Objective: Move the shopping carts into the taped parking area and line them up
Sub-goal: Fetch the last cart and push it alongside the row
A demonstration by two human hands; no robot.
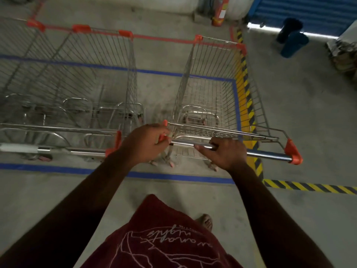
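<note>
A wire shopping cart (pixel 216 89) with orange corner caps stands in front of me, its right side over the blue tape's right line and the yellow-black strip. My left hand (pixel 146 142) is shut on the left end of its chrome handle bar (pixel 266 152). Further right on the same bar, my right hand (pixel 222 151) grips it. Left of this cart, two or more nested carts (pixel 77 74) stand inside the blue taped rectangle (pixel 173 177), a gap of floor between them and my cart.
Yellow-black hazard tape (pixel 245 93) runs along the right of the blue rectangle and turns right at the near corner. A red fire extinguisher (pixel 219 14) stands by the back wall. Blue cylinders (pixel 293 43) and a stack of material (pixel 343 53) sit at the far right.
</note>
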